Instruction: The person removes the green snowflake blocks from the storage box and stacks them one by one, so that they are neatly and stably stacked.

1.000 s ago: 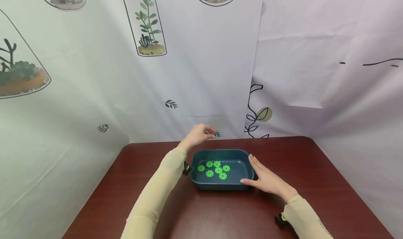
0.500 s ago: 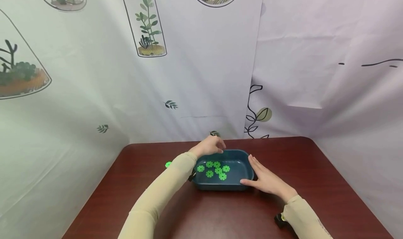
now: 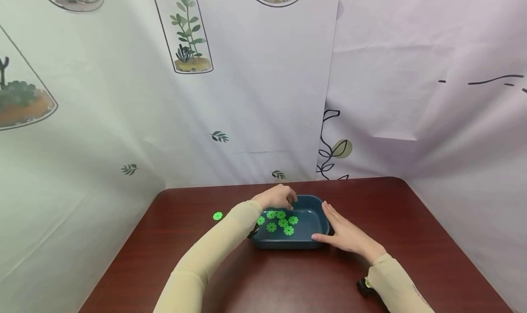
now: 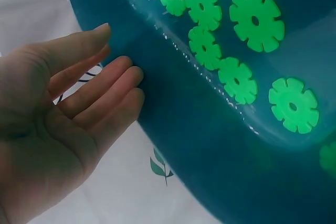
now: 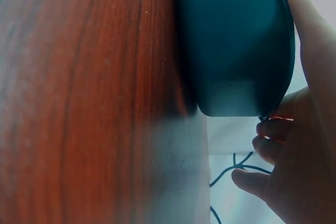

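Note:
A dark teal rectangular tray point(image 3: 284, 244) stands on the table, with several green notched plastic discs point(image 3: 288, 230) lying in its left half. My left hand point(image 3: 277, 197) is over the tray's far side, its fingers loosely bent. In the left wrist view, nothing shows between the left hand's thumb and fingers point(image 4: 118, 90), which are near the tray's wall. My right hand point(image 3: 347, 233) rests on the tray's right end, fingers fairly straight and spread from the thumb. The right wrist view has that hand point(image 5: 304, 145) at the tray's rim.
One loose green notched disc point(image 3: 217, 216) lies on the dark red-brown table point(image 3: 288, 281), left of the tray. Behind the table hangs a pale cloth backdrop point(image 3: 263, 107) with plant drawings.
My left hand has come down and a little right, from above the table's far edge to the tray. The loose disc, earlier behind my left arm, now shows. The right hand holds its place.

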A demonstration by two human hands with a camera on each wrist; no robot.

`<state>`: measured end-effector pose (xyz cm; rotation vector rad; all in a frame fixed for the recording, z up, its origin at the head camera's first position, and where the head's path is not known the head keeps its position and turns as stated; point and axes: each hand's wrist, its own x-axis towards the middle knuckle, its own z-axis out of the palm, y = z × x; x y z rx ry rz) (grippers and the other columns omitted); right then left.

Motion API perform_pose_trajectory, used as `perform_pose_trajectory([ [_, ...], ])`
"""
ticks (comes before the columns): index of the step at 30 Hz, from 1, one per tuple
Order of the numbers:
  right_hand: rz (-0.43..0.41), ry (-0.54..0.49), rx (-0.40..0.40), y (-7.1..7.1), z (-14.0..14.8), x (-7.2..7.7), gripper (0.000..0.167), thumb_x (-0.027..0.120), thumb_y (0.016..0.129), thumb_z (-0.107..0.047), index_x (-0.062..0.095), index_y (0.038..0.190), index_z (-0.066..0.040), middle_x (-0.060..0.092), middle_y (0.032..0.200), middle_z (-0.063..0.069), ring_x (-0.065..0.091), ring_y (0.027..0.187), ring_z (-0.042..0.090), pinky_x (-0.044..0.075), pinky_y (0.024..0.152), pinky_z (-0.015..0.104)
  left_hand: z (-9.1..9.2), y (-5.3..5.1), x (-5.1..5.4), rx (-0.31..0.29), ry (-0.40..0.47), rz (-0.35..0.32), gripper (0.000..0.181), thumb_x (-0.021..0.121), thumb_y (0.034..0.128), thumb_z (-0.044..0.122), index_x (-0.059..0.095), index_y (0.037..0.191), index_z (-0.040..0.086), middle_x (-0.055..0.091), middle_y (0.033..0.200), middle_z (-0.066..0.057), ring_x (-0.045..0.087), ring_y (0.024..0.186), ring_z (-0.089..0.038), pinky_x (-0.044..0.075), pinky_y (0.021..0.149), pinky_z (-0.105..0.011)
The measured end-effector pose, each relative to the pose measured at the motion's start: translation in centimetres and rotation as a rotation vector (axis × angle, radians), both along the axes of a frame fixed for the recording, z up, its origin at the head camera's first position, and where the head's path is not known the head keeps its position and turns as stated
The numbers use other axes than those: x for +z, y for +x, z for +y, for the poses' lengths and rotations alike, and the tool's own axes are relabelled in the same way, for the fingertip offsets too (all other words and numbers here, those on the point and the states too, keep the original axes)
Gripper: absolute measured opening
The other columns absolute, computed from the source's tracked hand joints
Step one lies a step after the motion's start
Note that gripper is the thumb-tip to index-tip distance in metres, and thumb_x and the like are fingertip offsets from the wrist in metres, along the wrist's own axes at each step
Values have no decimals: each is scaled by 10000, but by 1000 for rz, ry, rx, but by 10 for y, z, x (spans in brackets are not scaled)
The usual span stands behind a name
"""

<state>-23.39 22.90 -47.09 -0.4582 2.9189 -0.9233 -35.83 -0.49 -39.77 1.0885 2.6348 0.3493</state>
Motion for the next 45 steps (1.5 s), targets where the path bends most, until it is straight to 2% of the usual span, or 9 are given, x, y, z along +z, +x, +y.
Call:
perform_pose_trajectory([
  [5,4,-12,5,0,0,0,1105,649,870,-673,105,1621,-73,74,1676,164,148,1515,397,277,1124,634,5,0,-7,11,-58,-15,370,775,898,133,707,1259,94,698,1203,-50,643,1120,-158,527,900,-277],
  [11,-9,-7,2,-1,0,-1,1117,635,857,-707,92,1626,-104,64,1682,135,140,1522,367,276,1133,620,9,0,-13,24,-105,-73,432,805,873,157,689,1288,121,682,1234,-43,623,1151,-151,520,911,-280],
  [18,-7,-19,5,-1,1,-2,1123,645,848,-708,108,1626,-102,73,1682,132,143,1522,373,266,1133,629,12,2,-15,-10,-186,-122,491,800,875,175,656,1344,158,663,1288,-51,613,1175,-157,502,970,-320],
  [27,-1,-9,7,-2,1,-3,1115,644,860,-693,104,1623,-84,75,1681,137,141,1522,370,265,1137,621,15,0,-19,-65,-253,-113,526,800,873,202,634,1371,162,652,1299,-36,595,1188,-141,491,972,-304],
  [31,1,-16,5,-1,0,-3,1093,661,875,-651,107,1621,-77,77,1679,144,143,1521,373,262,1137,622,18,3,-18,-85,-272,-112,535,812,856,175,639,1360,132,667,1246,-22,606,1125,-120,495,955,-290],
  [38,-3,-24,0,1,0,0,1093,670,873,-644,111,1621,-77,82,1678,146,145,1521,370,262,1140,616,26,7,-17,-105,-304,-72,481,844,821,154,677,1271,125,659,1089,25,577,946,-84,504,852,-252],
  [45,-4,-15,5,-1,1,-3,1129,626,848,-726,108,1622,-87,73,1682,126,135,1526,353,261,1145,607,31,10,-22,-99,-342,-74,252,838,826,123,666,1004,172,599,925,77,536,804,-104,481,713,-256],
])
